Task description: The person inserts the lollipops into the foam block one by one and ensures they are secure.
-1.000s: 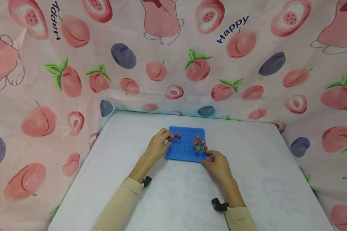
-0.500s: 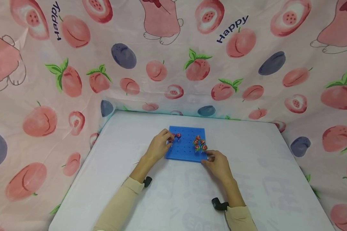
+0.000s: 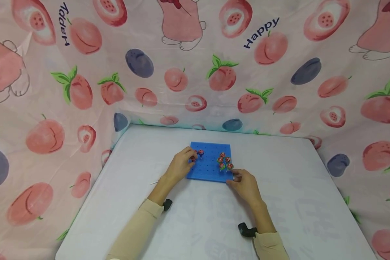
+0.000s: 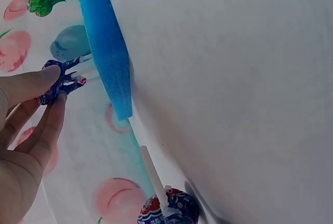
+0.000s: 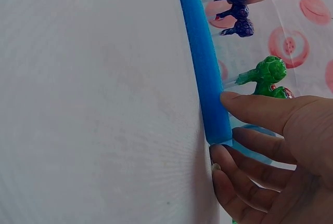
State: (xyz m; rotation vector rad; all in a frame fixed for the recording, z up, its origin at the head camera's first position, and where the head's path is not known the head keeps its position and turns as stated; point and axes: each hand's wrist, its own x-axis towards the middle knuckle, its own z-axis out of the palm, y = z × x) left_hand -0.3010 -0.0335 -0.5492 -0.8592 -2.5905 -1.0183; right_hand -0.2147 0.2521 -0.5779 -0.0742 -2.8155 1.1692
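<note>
My left hand is over the left part of a blue board with rows of small holes. Its thumb and fingers pinch the head of a blue-wrapped lollipop, whose stick points down at the board. Other blue-wrapped lollipops stand upright right beside it, stuck in the board. At the board's near right corner, my right hand holds the edge, thumb at the front side and fingers around the right side. Close to this hand, several green-wrapped lollipops stand in the board.
One more blue-and-red lollipop lies on the white-covered table by my left wrist; only its white stick shows past the forearm in the head view. A fruit-patterned cloth hangs behind and at both sides.
My left hand has shifted slightly to the right over the board, still pinching the lollipop. The right hand and the board have stayed in place.
</note>
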